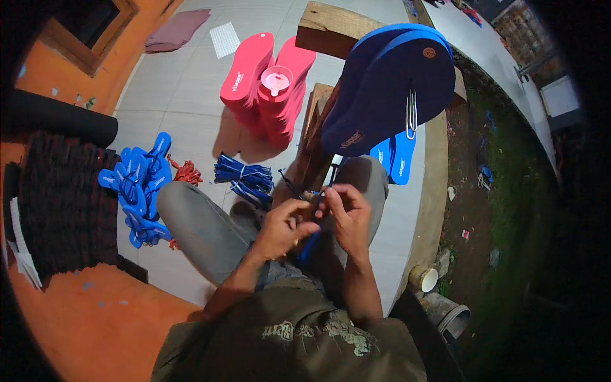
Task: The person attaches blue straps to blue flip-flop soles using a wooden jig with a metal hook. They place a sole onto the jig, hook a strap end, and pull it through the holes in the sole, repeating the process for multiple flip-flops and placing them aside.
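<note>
your right hand (pixel 349 213) pinches the dark strap (pixel 334 175) below the blue soles (pixel 393 86); hold it straight. your left hand's (pixel 282 229) grip is unclear.

Left, on floor (pixel 191 135): sandal pile (pixel 135 181). Right of pile, ahead of left knee (pixel 181 207): strap bundle (pixel 245 172). Farther ahead: sole stacks (pixel 246 70), cup (pixel 277 79) on top. At right: other soles (pixel 385 95) before wooden beam (pixel 326 27).

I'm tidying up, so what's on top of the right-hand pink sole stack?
A small pink cup rests on the pink sole stack; the patch of sole directly beneath it is covered.
</note>
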Available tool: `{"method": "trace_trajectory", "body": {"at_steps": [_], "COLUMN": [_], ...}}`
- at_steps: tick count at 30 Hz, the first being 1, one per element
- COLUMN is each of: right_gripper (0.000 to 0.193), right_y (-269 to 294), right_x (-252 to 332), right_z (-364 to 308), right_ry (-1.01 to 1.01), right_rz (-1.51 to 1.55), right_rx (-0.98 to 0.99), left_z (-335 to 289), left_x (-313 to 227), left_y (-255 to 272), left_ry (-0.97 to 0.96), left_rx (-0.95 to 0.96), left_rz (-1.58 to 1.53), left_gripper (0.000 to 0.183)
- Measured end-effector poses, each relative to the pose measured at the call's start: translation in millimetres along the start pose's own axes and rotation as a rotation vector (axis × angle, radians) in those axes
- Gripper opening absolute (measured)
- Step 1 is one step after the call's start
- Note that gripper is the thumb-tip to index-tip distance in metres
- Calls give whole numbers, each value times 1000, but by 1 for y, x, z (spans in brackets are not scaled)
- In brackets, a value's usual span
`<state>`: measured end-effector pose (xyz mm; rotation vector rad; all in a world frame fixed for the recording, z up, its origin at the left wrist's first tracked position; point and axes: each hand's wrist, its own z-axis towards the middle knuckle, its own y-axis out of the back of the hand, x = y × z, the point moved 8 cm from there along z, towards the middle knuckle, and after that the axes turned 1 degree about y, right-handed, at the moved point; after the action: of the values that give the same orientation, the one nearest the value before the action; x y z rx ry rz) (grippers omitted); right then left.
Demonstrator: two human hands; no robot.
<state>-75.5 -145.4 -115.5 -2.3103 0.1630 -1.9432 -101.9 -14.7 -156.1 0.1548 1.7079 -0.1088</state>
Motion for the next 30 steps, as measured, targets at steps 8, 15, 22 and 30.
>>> {"method": "trace_trajectory", "body": {"at_steps": [8,15,22,30], "right_gripper": [17,20,30,30], "right_y": [-8,-18,-42,-38], "right_x": [41,0,-9,-12], "right_z": [22,21,22,22], "right_ry": [217,38,-452,-367], "right_rz": [-27,170,1843,2173], "right_rx": [-17,-1,563,496], "left_z": [25,28,30,26], "left_x": [-69,-26,-11,-29], "left_y": [-2,-4,-19,-26], "left_ry": [-63,-125,297,261], "left_rx": [178,24,334,348], "left_rz": [358,455,-646,-610], "left_gripper": [20,15,18,18]}}
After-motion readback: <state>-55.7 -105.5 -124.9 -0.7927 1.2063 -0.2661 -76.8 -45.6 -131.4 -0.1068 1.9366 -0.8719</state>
